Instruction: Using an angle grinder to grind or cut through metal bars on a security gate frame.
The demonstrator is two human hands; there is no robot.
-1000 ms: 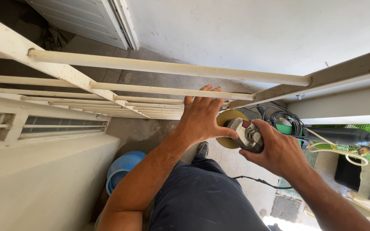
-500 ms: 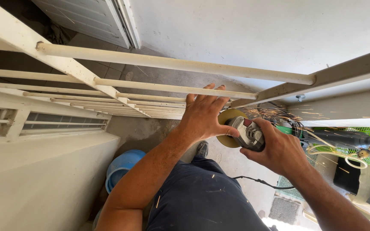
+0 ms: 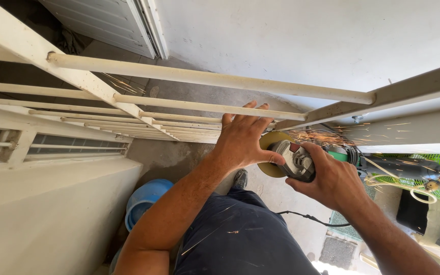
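My right hand grips the grey body of an angle grinder, whose yellow-tan disc sits against a cream metal bar of a railing. Orange sparks fly to the right off the disc. My left hand rests over the top of the disc guard, fingers spread and touching the bar, thumb by the grinder's head. A black cable trails down from the tool.
The cream railing has an upper bar and a diagonal rail. A blue bucket stands on the concrete floor below. Green equipment with gauges sits at right. A low wall is at left.
Sparks now stream from the disc where none showed a second ago. Both hands stay in place on the grinder; the view has shifted slightly.
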